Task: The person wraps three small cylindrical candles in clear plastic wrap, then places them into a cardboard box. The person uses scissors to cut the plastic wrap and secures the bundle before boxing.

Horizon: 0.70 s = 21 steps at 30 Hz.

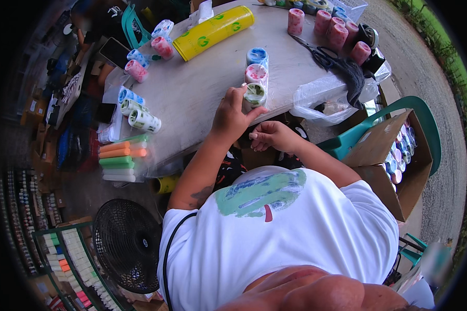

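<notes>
On the table's near side a row of three pillar candles, marbled blue, red and green on white, stands in what looks like clear wrap. My left hand closes its thumb and fingers around the nearest one, the green-and-white candle. Just off the table edge, below and right of it, my right hand is curled with the fingertips together. Whatever lies between those fingertips, if anything, is too small to make out.
A yellow printed roll lies across the table's far side. Black scissors lie beside red candles at the far right. A plastic bag overhangs the right edge, near a cardboard box of wrapped candles. A black fan stands lower left.
</notes>
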Each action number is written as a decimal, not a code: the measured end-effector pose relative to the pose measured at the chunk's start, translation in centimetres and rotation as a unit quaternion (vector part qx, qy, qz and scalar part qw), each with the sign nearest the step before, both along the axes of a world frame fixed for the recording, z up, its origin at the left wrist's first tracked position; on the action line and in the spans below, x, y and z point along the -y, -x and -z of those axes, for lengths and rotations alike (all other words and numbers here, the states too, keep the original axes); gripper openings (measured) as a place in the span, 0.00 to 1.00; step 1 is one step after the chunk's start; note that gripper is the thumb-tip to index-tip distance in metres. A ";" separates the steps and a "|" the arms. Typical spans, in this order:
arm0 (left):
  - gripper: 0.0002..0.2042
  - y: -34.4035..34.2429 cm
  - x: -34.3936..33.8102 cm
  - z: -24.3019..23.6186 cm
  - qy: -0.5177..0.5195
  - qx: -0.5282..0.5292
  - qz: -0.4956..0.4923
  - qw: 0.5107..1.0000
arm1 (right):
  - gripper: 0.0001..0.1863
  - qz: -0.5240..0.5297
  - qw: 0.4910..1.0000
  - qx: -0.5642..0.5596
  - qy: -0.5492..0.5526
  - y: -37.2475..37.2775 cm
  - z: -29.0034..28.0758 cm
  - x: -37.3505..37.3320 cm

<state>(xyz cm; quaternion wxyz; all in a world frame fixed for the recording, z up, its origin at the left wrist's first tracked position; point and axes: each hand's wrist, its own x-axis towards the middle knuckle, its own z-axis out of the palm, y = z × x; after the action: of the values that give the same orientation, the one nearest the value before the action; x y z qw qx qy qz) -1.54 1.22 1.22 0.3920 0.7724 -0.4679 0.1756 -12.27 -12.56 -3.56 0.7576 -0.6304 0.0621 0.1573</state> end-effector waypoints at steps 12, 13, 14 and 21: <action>0.19 0.3 -0.1 1.9 0.002 -0.012 0.109 0.994 | 0.54 0.113 0.866 0.116 0.474 -4.8 -10.2 3.6; 0.18 0.7 0.0 2.3 0.002 -0.004 0.119 0.993 | 0.53 0.091 0.859 0.092 0.495 -5.0 -10.4 4.2; 0.19 0.6 -0.3 2.7 -0.017 -0.039 0.128 0.991 | 0.52 0.069 0.852 0.067 0.515 -5.2 -10.7 4.6; 0.17 -2.2 -0.5 4.7 0.096 -0.368 0.078 0.921 | 0.47 0.084 0.900 0.042 0.426 -4.5 -12.3 6.7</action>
<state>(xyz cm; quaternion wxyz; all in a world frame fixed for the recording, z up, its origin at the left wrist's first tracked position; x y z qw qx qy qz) 0.70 1.76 -3.49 0.6211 0.7023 -0.3304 -0.1086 -7.77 -19.29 8.69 0.4291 -0.8914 0.1437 0.0247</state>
